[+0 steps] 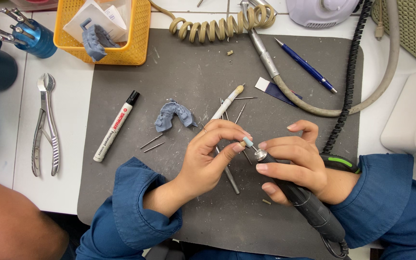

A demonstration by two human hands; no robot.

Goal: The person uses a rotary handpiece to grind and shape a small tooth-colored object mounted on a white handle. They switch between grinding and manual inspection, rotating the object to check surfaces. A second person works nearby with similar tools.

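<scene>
We hold the black rotary handpiece [304, 200] in our right hand [292, 161], its grip closed round the body, near the middle of the grey mat [193, 72] on the table. Our left hand [213, 154] pinches a small pale-blue grinding tip [248, 141] at the chuck [260, 155]; whether its shank is already seated we cannot tell, so the fitting looks unfinished. The tip is short, rounded, and light blue. Further off lies a blue dental model [173, 115] untouched, with spare burs [152, 143] and a white marker pen [116, 126] to its left.
</scene>
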